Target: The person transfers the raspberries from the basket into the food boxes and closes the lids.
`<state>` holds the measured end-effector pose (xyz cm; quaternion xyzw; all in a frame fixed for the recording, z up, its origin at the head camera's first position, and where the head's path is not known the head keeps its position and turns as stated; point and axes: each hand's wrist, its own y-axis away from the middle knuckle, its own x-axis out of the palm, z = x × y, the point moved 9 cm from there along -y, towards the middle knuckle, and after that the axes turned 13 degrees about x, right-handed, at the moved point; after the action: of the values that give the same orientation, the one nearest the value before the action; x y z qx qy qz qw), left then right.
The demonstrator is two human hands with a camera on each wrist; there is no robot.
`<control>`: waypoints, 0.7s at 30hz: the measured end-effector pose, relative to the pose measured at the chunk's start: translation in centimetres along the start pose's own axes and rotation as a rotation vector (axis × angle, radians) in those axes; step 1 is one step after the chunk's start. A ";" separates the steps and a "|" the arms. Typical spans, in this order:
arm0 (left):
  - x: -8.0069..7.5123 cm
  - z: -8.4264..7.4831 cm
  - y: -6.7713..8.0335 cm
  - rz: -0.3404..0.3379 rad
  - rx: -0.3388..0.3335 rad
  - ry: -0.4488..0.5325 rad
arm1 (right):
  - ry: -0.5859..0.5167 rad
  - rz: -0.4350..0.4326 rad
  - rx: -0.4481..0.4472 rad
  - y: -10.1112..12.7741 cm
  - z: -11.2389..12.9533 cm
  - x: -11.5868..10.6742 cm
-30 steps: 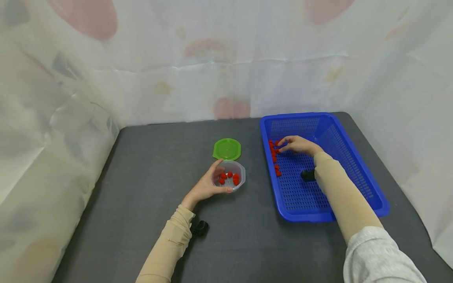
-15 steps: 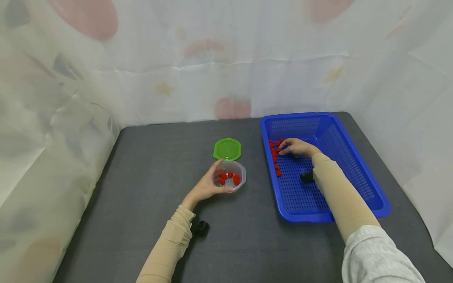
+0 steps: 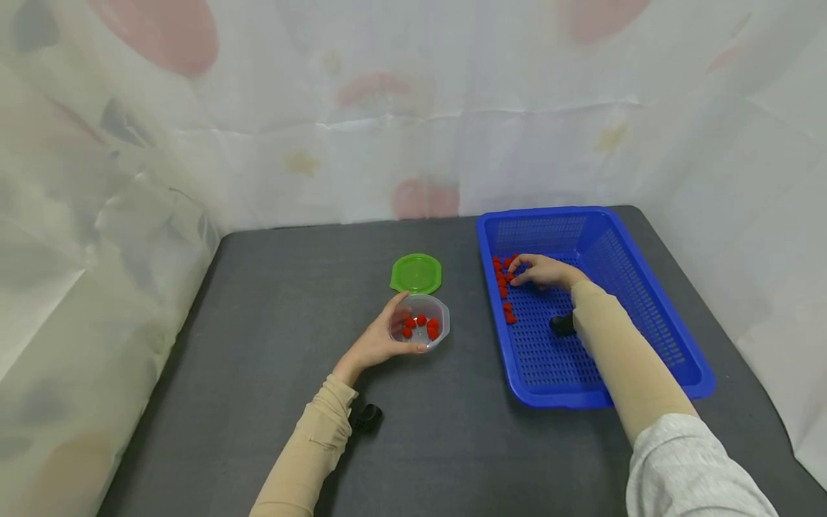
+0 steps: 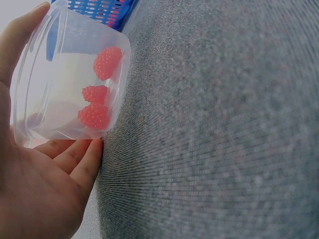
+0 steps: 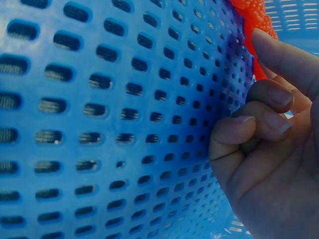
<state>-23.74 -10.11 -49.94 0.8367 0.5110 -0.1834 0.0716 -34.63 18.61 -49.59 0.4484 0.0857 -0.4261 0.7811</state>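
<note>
In the head view my left hand (image 3: 377, 340) grips a small clear plastic container (image 3: 443, 313) from its left side, thumb in front and fingers behind. Several red raspberries (image 4: 107, 63) lie on its bottom, seen through the wall in the left wrist view. My right hand (image 3: 544, 272) reaches into the blue basket (image 3: 555, 399), where thumb and index finger pinch a raspberry (image 3: 509, 278) at the left side. Seen from the right wrist, the thumb tip meets red berries (image 5: 254, 17), the index finger is mostly hidden, and the other fingers curl in.
A green lid (image 3: 416, 273) lies flat just behind the container. More raspberries (image 3: 502, 292) line the basket's left wall. Dark grey cloth covers the table (image 3: 291, 301), with patterned white curtains (image 3: 426, 122) at the back and sides.
My right hand has shifted slightly toward me and its thumb and index finger have drawn closer together at the berries. The left hand and container stay in place.
</note>
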 end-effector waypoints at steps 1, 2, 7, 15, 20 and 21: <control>0.0 -0.1 0.0 0.002 0.005 -0.001 | -0.002 0.005 -0.004 0.0 0.0 0.0; 0.0 -0.5 0.1 0.009 0.000 0.003 | -0.008 0.010 -0.009 0.0 0.0 -0.1; 0.0 -3.0 0.5 0.041 -0.012 0.024 | -0.035 0.030 -0.018 0.3 0.2 -0.3; 0.0 -3.6 0.6 0.043 -0.010 0.020 | -0.060 0.040 -0.066 1.5 1.2 -0.6; 0.0 -3.4 0.5 0.043 -0.013 0.014 | -0.067 0.030 -0.102 2.3 2.2 -1.0; 0.0 -3.4 0.5 0.043 -0.014 0.013 | -0.071 0.028 -0.103 2.5 2.5 -1.1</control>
<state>-22.49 -9.28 -46.80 0.8483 0.4944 -0.1728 0.0782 -34.11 17.95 -46.01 0.3934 0.0735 -0.4257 0.8115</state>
